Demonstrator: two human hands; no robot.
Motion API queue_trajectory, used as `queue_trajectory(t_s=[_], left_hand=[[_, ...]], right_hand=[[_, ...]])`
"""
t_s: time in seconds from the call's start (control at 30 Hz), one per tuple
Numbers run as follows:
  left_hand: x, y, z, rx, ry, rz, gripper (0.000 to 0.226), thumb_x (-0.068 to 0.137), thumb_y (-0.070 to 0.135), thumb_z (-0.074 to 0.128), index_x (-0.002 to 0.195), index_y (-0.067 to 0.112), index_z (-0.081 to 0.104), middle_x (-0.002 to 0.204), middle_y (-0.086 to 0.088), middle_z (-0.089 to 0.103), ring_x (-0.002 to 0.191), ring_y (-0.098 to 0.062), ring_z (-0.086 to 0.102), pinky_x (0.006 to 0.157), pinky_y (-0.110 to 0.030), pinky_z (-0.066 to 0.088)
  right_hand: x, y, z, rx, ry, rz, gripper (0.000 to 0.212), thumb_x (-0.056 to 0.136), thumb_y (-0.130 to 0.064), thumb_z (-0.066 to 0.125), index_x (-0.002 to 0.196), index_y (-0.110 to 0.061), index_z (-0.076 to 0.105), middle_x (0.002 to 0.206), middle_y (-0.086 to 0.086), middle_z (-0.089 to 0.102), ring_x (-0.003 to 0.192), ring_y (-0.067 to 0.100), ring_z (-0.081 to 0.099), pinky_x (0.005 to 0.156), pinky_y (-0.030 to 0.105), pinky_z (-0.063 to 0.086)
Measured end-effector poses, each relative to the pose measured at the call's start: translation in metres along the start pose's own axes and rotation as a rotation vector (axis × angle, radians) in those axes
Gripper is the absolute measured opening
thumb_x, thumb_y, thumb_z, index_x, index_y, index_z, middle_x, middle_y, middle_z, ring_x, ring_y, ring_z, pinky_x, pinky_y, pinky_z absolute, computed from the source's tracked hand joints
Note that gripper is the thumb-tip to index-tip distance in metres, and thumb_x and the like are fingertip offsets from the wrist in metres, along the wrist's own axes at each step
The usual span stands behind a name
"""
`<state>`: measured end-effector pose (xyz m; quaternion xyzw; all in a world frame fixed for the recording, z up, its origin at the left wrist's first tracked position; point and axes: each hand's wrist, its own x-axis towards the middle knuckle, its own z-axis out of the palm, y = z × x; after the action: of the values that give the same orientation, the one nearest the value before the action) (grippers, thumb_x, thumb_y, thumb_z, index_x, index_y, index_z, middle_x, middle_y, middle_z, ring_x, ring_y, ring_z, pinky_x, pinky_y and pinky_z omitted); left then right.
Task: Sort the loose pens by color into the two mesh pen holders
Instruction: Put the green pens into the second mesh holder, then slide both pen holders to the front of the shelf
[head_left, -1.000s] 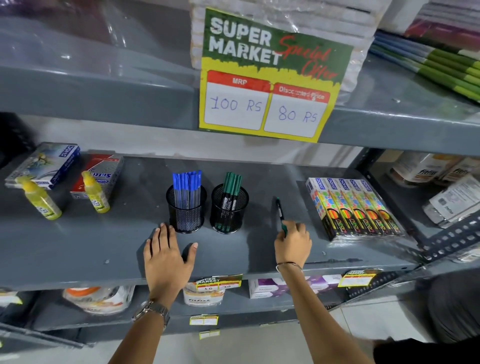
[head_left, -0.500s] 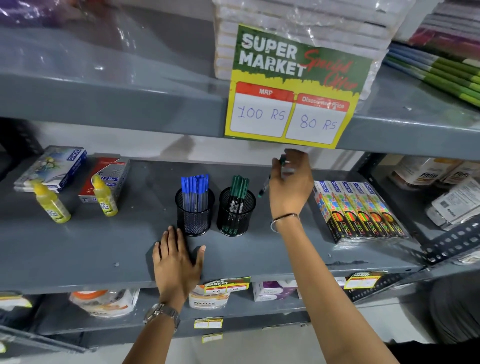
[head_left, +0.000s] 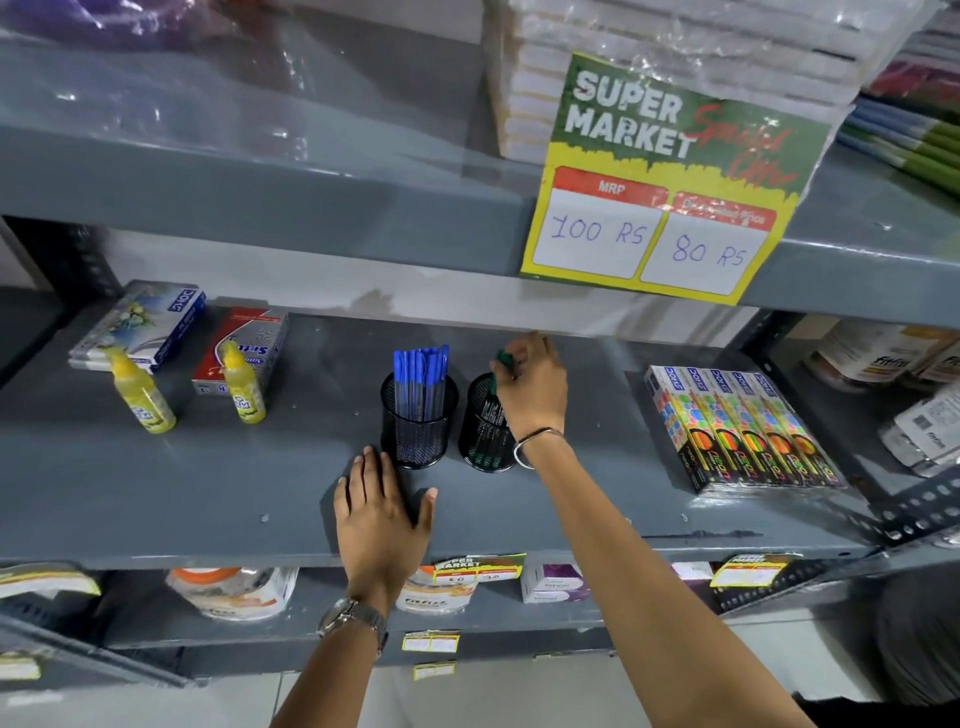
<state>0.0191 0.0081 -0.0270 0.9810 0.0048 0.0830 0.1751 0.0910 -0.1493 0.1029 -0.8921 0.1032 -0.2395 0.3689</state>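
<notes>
Two black mesh pen holders stand side by side on the grey shelf (head_left: 208, 499). The left holder (head_left: 418, 431) is packed with several blue pens (head_left: 421, 371). The right holder (head_left: 482, 434) contains green pens, mostly hidden behind my right hand (head_left: 532, 387). That hand hovers over the right holder, fingers pinched on a green pen (head_left: 503, 359) whose lower end points down into the holder. My left hand (head_left: 382, 512) lies flat on the shelf, fingers spread, just in front of the left holder.
Two yellow glue bottles (head_left: 143, 400) and two flat boxes (head_left: 140, 325) sit at the left. A pack of neon marker boxes (head_left: 743, 431) lies at the right. A price sign (head_left: 670, 182) hangs from the upper shelf, close above my right hand.
My right hand picked the green pen off the shelf, raised it, then moved left and down over the right holder. My left hand stayed flat on the shelf.
</notes>
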Motion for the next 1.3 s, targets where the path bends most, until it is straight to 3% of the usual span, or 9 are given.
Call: queue_trajectory(t_s=[0.23,0.4,0.6,0.7,0.83,0.97,1.03,1.17,1.3], left_hand=[[-0.001,-0.002,0.000,0.001,0.007,0.009,0.078,0.086,0.059,0.032,0.136,-0.001,0.040,0.141,-0.020,0.044,0.132,-0.033,0.036,0.108,-0.047,0.028],[0.000,-0.002,0.001,-0.006,0.017,0.010,0.078,0.085,0.058,0.031,0.134,-0.001,0.042,0.140,-0.020,0.045,0.131,-0.033,0.037,0.108,-0.047,0.027],[0.000,-0.002,0.001,0.020,0.019,0.008,0.079,0.086,0.060,0.025,0.134,0.000,0.044,0.139,-0.019,0.046,0.131,-0.032,0.039,0.108,-0.046,0.028],[0.000,-0.002,0.002,0.030,0.018,0.007,0.079,0.086,0.060,0.025,0.133,-0.001,0.045,0.139,-0.019,0.046,0.130,-0.032,0.040,0.107,-0.046,0.030],[0.001,-0.003,0.001,-0.038,0.008,-0.008,0.084,0.084,0.060,0.033,0.136,-0.005,0.036,0.139,-0.022,0.046,0.129,-0.034,0.041,0.106,-0.049,0.031],[0.014,0.006,-0.016,-0.385,0.001,-0.142,0.103,0.075,0.056,0.065,0.144,0.000,0.014,0.146,-0.022,0.033,0.132,-0.035,0.035,0.108,-0.048,0.025],[0.029,0.005,-0.024,-0.570,-0.028,-0.127,0.113,0.068,0.053,0.073,0.146,0.004,0.007,0.149,-0.021,0.026,0.133,-0.035,0.033,0.107,-0.051,0.030],[0.054,0.003,-0.031,-0.682,-0.120,-0.007,0.112,0.063,0.051,0.077,0.145,0.014,0.010,0.148,-0.011,0.026,0.136,-0.025,0.027,0.105,-0.052,0.034],[0.061,0.006,-0.035,-0.731,-0.097,0.048,0.093,0.071,0.032,0.078,0.143,0.021,0.021,0.141,-0.004,0.037,0.127,-0.020,0.040,0.096,-0.035,0.036]], right_hand=[[0.000,0.010,0.007,-0.115,0.014,0.030,0.018,0.081,-0.017,0.065,0.097,-0.012,0.057,0.100,0.012,0.060,0.094,0.030,0.056,0.063,0.040,0.052],[-0.005,0.019,0.006,-0.190,0.018,0.017,0.022,0.083,-0.015,0.062,0.105,-0.015,0.059,0.107,0.014,0.054,0.103,0.032,0.048,0.071,0.045,0.052],[-0.023,0.027,-0.005,-0.072,0.154,-0.028,0.027,0.084,-0.026,0.064,0.109,-0.021,0.059,0.110,0.011,0.053,0.104,0.028,0.050,0.069,0.040,0.054],[-0.041,0.042,-0.013,0.107,0.200,0.021,0.045,0.076,-0.039,0.068,0.115,-0.022,0.055,0.115,0.008,0.053,0.108,0.025,0.051,0.078,0.034,0.048],[-0.058,0.068,-0.014,0.212,-0.015,0.208,0.083,0.064,-0.051,0.075,0.132,-0.019,0.038,0.131,0.010,0.047,0.123,0.027,0.044,0.098,0.047,0.043],[-0.059,0.075,-0.008,0.165,-0.219,0.274,0.103,0.059,-0.050,0.080,0.140,-0.016,0.024,0.144,0.010,0.035,0.134,0.027,0.033,0.108,0.049,0.035],[-0.057,0.072,-0.004,0.160,-0.253,0.251,0.101,0.059,-0.044,0.082,0.138,-0.015,0.027,0.142,0.010,0.038,0.132,0.025,0.035,0.108,0.042,0.035],[-0.053,0.065,0.001,0.230,-0.252,0.242,0.085,0.060,-0.032,0.085,0.128,-0.017,0.037,0.128,0.006,0.053,0.117,0.021,0.051,0.090,0.027,0.042],[-0.052,0.063,0.005,0.250,-0.215,0.268,0.072,0.061,-0.031,0.085,0.118,-0.018,0.043,0.116,0.003,0.062,0.106,0.021,0.058,0.084,0.029,0.047]])
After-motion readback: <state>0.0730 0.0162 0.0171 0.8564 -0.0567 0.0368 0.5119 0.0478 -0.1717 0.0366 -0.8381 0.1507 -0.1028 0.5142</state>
